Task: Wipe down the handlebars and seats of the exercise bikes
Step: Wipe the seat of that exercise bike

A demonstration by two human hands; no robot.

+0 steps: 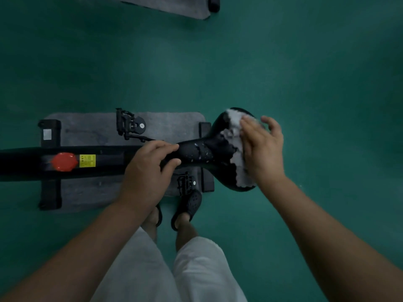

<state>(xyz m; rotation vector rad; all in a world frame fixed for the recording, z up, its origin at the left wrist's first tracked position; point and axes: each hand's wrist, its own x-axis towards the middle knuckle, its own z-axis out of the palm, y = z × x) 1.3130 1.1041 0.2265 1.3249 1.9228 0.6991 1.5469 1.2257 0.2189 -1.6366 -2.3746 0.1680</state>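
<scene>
A black bike seat (214, 149) lies below me, its narrow nose pointing left and its wide rear to the right. White flecks dot the nose. My left hand (148, 168) grips the nose of the seat from the near side. My right hand (262, 149) lies flat, fingers spread, pressing a white fluffy cloth (237, 144) onto the wide rear of the seat. The cloth drapes across the rear from far edge to near edge. The handlebars are out of view.
The bike's black frame (104, 161) runs left, carrying a red knob (64, 161) and a yellow label (87, 160). Pedals (128, 125) stick out on both sides. A grey mat (91, 129) lies under the bike on green floor (305, 73). My feet in black clogs (188, 207) stand close by.
</scene>
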